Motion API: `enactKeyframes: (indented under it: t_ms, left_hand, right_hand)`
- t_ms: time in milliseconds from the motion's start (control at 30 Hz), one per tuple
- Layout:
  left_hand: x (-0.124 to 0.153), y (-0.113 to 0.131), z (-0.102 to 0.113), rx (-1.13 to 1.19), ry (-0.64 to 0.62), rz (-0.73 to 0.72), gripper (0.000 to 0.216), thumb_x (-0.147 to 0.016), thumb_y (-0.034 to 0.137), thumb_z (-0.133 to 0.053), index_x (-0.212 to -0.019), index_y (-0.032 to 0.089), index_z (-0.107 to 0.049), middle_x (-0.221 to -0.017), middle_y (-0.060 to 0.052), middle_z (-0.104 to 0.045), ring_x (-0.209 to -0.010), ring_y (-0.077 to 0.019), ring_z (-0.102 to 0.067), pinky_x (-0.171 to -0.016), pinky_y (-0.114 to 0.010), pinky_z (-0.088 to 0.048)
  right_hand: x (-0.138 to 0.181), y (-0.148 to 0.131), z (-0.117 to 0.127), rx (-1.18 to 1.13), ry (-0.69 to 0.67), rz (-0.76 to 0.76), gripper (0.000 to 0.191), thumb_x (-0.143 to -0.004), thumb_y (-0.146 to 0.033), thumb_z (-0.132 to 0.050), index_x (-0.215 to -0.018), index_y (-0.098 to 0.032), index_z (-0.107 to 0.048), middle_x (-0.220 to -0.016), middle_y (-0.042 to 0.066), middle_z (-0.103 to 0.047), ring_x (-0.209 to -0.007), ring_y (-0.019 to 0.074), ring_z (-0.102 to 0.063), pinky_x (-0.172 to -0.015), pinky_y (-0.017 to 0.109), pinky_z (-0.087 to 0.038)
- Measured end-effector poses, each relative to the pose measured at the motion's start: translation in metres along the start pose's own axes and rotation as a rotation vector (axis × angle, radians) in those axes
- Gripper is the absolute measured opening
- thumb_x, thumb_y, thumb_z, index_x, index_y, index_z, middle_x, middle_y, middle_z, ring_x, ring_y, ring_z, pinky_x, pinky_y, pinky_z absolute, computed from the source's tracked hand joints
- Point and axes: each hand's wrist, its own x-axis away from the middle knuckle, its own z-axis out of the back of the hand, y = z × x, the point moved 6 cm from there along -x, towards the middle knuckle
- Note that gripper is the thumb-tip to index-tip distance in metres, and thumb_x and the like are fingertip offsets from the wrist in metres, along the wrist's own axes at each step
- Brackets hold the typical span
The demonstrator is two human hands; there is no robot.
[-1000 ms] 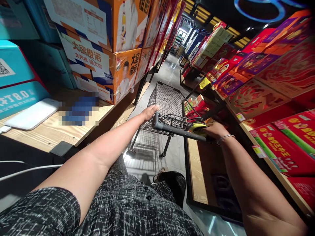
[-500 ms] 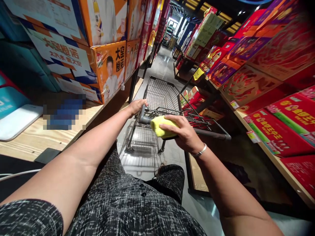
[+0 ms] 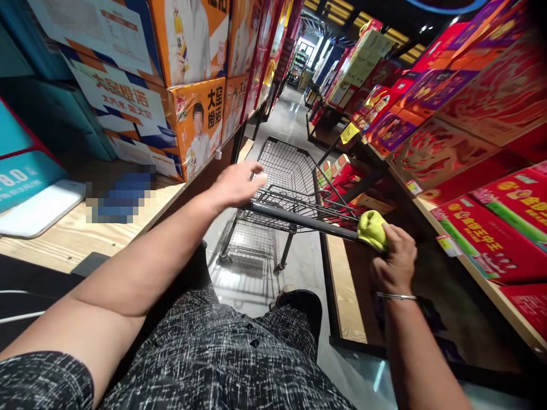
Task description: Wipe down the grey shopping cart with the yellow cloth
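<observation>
A dark wire shopping cart (image 3: 286,168) stands in front of me, its grey handle bar (image 3: 303,219) running crosswise. My right hand (image 3: 395,256), with a silver bracelet at the wrist, is closed on a yellow cloth (image 3: 372,229), which wraps the right end of the bar. At the bar's left end is my left hand (image 3: 239,183), its fingers apart and curved over the cart's corner. I cannot tell whether it touches the cart.
Orange and white drink cartons (image 3: 199,128) are stacked on a wooden shelf (image 3: 51,250) at the left, beside a white flat object (image 3: 43,208). Red gift boxes (image 3: 478,239) fill the right shelf. A tiled aisle (image 3: 287,117) runs ahead between the shelves.
My right hand has slid the yellow cloth along the bar from near its left end to its right end. My left hand has come off its grip on the cart and its fingers have parted.
</observation>
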Motion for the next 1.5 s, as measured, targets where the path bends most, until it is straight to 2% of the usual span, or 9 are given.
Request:
enactKeyframes:
  t_ms: [100,200,400,500,600,767,867,1200,1500]
  left_hand:
    - [0.037,0.035,-0.022,-0.162,-0.189,-0.152,0.043,-0.093,0.051,-0.06,-0.121,0.019,-0.068,-0.125,-0.01,-0.07,-0.129,-0.0363,-0.058,-0.125,-0.054,-0.017]
    - [0.053,0.045,-0.034,-0.257,-0.192,-0.205,0.048,-0.1,0.057,-0.046,-0.116,0.018,-0.069,-0.114,-0.01,-0.074,-0.126,-0.0335,-0.061,-0.128,-0.05,0.003]
    - [0.049,0.035,-0.02,-0.182,-0.133,-0.181,0.077,-0.1,0.073,-0.029,-0.145,0.017,-0.054,-0.137,-0.014,-0.066,-0.131,-0.0371,-0.057,-0.116,-0.047,-0.032]
    - [0.045,0.026,-0.014,-0.239,-0.095,-0.224,0.082,-0.097,0.079,-0.026,-0.141,0.02,-0.06,-0.13,-0.013,-0.07,-0.12,-0.0366,-0.064,-0.105,-0.044,-0.041]
    - [0.041,0.017,-0.016,-0.385,-0.052,-0.361,0.078,-0.098,0.077,-0.027,-0.118,0.02,-0.075,-0.109,-0.012,-0.077,-0.104,-0.033,-0.07,-0.097,-0.045,-0.043]
    - [0.023,0.0,-0.014,-0.573,0.132,-0.471,0.072,-0.097,0.074,-0.032,-0.085,0.02,-0.079,-0.085,-0.011,-0.076,-0.084,-0.0295,-0.069,-0.084,-0.047,-0.043]
    - [0.008,-0.011,-0.01,-0.598,0.182,-0.483,0.069,-0.098,0.07,-0.033,-0.081,0.021,-0.078,-0.083,-0.01,-0.076,-0.085,-0.0283,-0.067,-0.087,-0.05,-0.041]
    - [-0.034,-0.055,0.006,-0.461,0.334,-0.157,0.053,-0.107,0.059,-0.028,-0.128,0.028,-0.064,-0.145,0.001,-0.057,-0.15,-0.0282,-0.022,-0.125,-0.061,0.0]
    - [0.017,0.028,-0.067,-0.28,-0.152,-0.449,0.041,-0.109,0.032,-0.032,-0.117,0.024,-0.071,-0.129,-0.004,-0.071,-0.14,-0.0264,-0.05,-0.125,-0.066,0.004]
  right_hand:
    - [0.012,-0.089,-0.031,-0.074,0.266,0.112,0.087,-0.084,-0.006,-0.055,-0.157,-0.043,-0.028,-0.148,0.016,-0.042,-0.137,0.0419,-0.046,-0.107,0.066,-0.045]
    - [0.017,-0.18,-0.072,-0.211,0.334,0.268,0.084,-0.085,-0.007,-0.059,-0.151,-0.053,-0.033,-0.142,0.012,-0.044,-0.141,0.0417,-0.039,-0.106,0.072,-0.042]
    - [-0.022,-0.266,-0.1,-0.427,0.083,0.371,0.048,-0.086,-0.02,-0.069,-0.124,-0.047,-0.064,-0.131,0.008,-0.058,-0.137,0.0396,-0.044,-0.114,0.073,-0.032]
    - [-0.04,-0.249,-0.07,-0.482,-0.037,0.489,0.044,-0.087,-0.014,-0.065,-0.119,-0.044,-0.069,-0.137,0.004,-0.06,-0.131,0.0333,-0.052,-0.111,0.062,-0.042]
    - [-0.054,-0.182,-0.043,-0.504,-0.214,0.44,0.053,-0.084,-0.011,-0.059,-0.129,-0.038,-0.065,-0.139,0.006,-0.06,-0.123,0.0291,-0.058,-0.103,0.053,-0.051]
    - [-0.06,-0.036,-0.022,-0.479,-0.424,0.048,0.051,-0.076,-0.026,-0.056,-0.126,-0.03,-0.062,-0.117,0.007,-0.068,-0.107,0.0298,-0.067,-0.097,0.054,-0.054]
    - [-0.05,-0.001,-0.017,-0.356,-0.443,-0.14,0.051,-0.074,-0.033,-0.056,-0.125,-0.028,-0.061,-0.111,0.009,-0.07,-0.098,0.0301,-0.069,-0.089,0.05,-0.056]
    - [-0.044,-0.103,-0.015,-0.027,-0.306,-0.079,0.063,-0.077,-0.023,-0.052,-0.14,-0.024,-0.055,-0.127,0.011,-0.066,-0.1,0.0281,-0.067,-0.073,0.037,-0.054]
    - [-0.067,-0.189,-0.019,-0.442,-0.294,0.129,0.053,-0.084,-0.022,-0.06,-0.136,-0.025,-0.056,-0.12,0.008,-0.067,-0.103,0.0249,-0.066,-0.085,0.036,-0.056]
